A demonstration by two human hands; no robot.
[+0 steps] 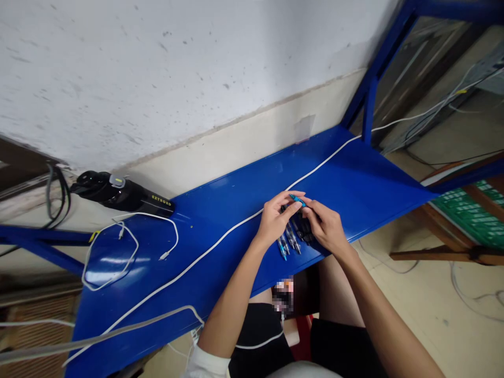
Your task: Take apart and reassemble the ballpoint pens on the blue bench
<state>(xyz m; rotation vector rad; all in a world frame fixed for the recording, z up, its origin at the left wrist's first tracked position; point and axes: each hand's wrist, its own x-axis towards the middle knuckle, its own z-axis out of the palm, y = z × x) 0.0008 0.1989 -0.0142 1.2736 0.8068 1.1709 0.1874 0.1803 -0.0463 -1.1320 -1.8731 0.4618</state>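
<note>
Between the fingertips of both hands is a small bright-blue pen part (298, 200), which looks like the grip or barrel of a pen; its far end is partly covered by fingers. My left hand (275, 215) pinches it from the left side. From the right, my right hand (325, 223) closes its thumb and fingers on the other end. Below the hands several pens (290, 239) lie side by side on the blue table (236, 191), some with clear barrels and one with a blue tip. Darker pens next to them are partly hidden under my right hand.
A long white cable (220, 240) crosses the table. At the left stand a black bottle (129, 194) and a loosely coiled white charging cable (136, 252). Behind the table rises a stained wall (197, 68). A wooden frame with green material (468, 215) is at the right.
</note>
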